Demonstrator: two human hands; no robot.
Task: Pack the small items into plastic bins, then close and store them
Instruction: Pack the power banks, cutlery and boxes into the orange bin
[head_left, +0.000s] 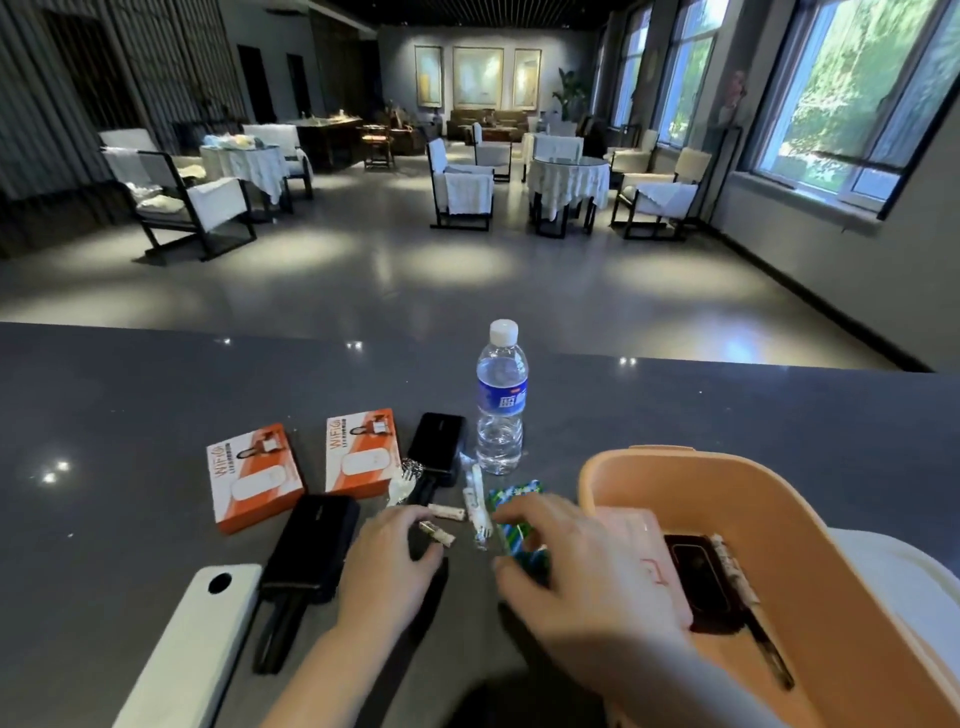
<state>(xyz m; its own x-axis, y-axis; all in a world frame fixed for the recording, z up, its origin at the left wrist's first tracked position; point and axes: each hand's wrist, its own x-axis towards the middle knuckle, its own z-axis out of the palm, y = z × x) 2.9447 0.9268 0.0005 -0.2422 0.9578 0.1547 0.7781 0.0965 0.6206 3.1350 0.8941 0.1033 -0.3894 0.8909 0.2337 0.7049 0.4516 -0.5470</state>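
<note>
Countertop of dark grey stone fills the near half of the view, with a dim lounge of chairs and cloth-covered tables beyond its far edge. At the near right stands the orange plastic bin, open at the top; inside it lie a pale pink packet and a dark device. At the near left a white lid with a round hole lies flat on the counter. A water bottle with a blue label stands upright near the middle, just beyond the small items.

Two orange boxes sit side by side to the left — the left box and the right box. A black power bank lies just right of them, and a second black power bank lies nearer, between the left box and the lid.

The right hand is curled over a green and blue packet just left of the bin, fingers and thumb pinching it. The left hand rests on the counter beside it, fingers bent, its fingertips at a small pale wrapped piece; whether it actually grips that piece cannot be told. Another wrapped piece and a white sachet lie just beyond the hands.
</note>
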